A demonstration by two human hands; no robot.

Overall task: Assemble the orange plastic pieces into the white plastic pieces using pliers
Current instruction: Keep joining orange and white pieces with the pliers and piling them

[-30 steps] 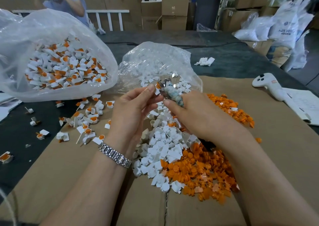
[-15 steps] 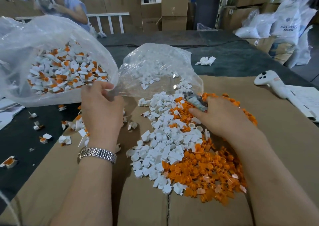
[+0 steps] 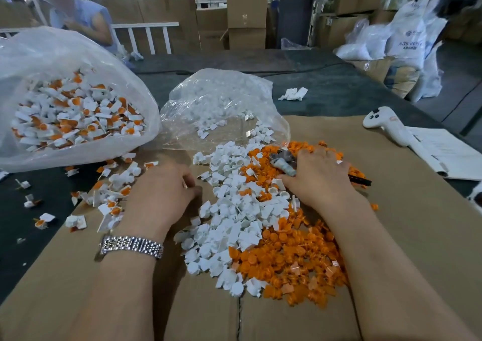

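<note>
Pliers point(image 3: 283, 162) sit in the right hand point(image 3: 318, 177), whose grip is curled round the wrapped handle, the metal nose poking out just past the thumb side onto the orange pieces point(image 3: 292, 260). A second ago both hands were raised together over the heap, pressing a piece at the plier tips; now they have dropped and parted. The left hand point(image 3: 161, 192) has swung out to the finished parts point(image 3: 114, 192) lying beside it, then come back in, and rests knuckles-up on the cardboard point(image 3: 407, 236) with fingers bent under; whether that grip holds anything I cannot tell. White pieces point(image 3: 234, 210) lie between the two hands, orange ones under and behind the right grip. My reading: one assembled part has just been dropped off, and both hands are down to collect the next pair. The bag of finished parts point(image 3: 78, 111) stands beyond the left hand on the desk.
</note>
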